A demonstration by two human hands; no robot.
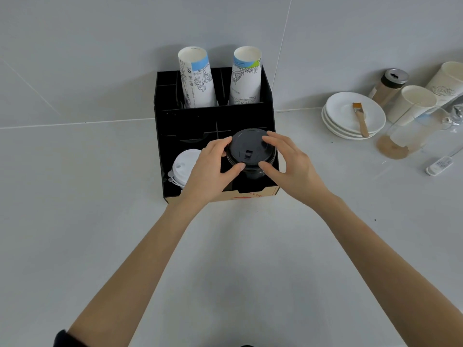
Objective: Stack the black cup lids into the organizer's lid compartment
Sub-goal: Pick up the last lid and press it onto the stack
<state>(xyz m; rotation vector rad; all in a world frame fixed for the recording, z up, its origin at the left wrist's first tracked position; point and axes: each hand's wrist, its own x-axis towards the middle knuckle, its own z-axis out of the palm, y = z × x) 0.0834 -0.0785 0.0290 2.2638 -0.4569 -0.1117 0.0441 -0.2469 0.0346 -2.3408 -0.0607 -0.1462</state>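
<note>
Pale grey table (238, 246) runs up to a matching grey tiled wall, pretty bare apart from the stuff at the back. Biggest thing on it is the black multi-compartment cardboard organizer (266, 96), pushed against the wall, with two tall stacks of printed white paper cups (198, 78) standing in its rear slots. Off to the right, well apart from it, there's a pile of white saucers (333, 113) with a small wooden-handled brush (360, 118) lying on top, plus more paper cups and a shaker jar behind. In the organizer's front left slot sits a stack of white plastic cup lids (184, 166). The front right slot is where the action is: a stack of black plastic cup lids (246, 152) is poking up out of it, top lid facing the camera. Left hand (213, 169) and right hand (283, 161) both have a loose grip on it, fingers and thumbs curled around the rim from either side, pinching the stack between them. My read is the job's nearly there, the lids look lined up over or partly down in the compartment, though I can't tell if the bottom is seated. No loose black lids visible anywhere on the table, so what's left is probably just settling the stack and letting go.
</note>
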